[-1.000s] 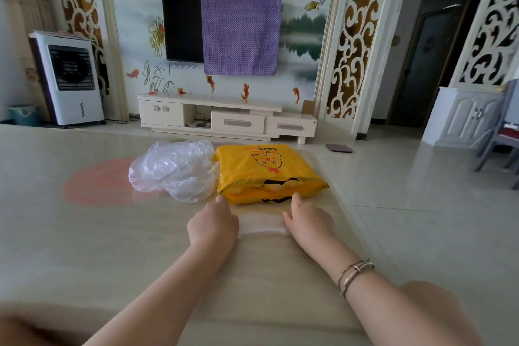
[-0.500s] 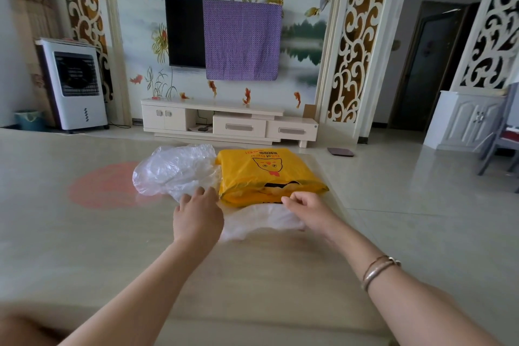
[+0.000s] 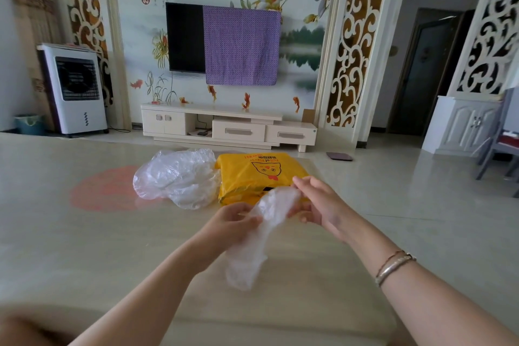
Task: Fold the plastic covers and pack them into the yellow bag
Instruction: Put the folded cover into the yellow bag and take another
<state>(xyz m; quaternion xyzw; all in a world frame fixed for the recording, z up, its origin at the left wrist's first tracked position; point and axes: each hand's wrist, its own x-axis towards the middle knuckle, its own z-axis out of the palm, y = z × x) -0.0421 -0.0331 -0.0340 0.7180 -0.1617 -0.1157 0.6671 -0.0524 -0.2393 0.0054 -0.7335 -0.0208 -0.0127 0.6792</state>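
Holding one plastic cover (image 3: 261, 222) now lifted off the table (image 3: 84, 247), where a second ago it lay pressed flat, the left hand (image 3: 230, 222) pinches its middle and the right hand (image 3: 317, 205) grips its upper end. It hangs loosely just in front of the yellow bag (image 3: 252, 174), with the pile of covers (image 3: 177, 177) beside the bag. This probably means the cover is ready for packing, though its fold looks loose.

Since a second ago my left hand (image 3: 230, 223) and right hand (image 3: 316, 206) no longer press the plastic cover (image 3: 261, 229) flat on the table (image 3: 84, 247); both now pinch it, lifted, hanging crumpled between them.
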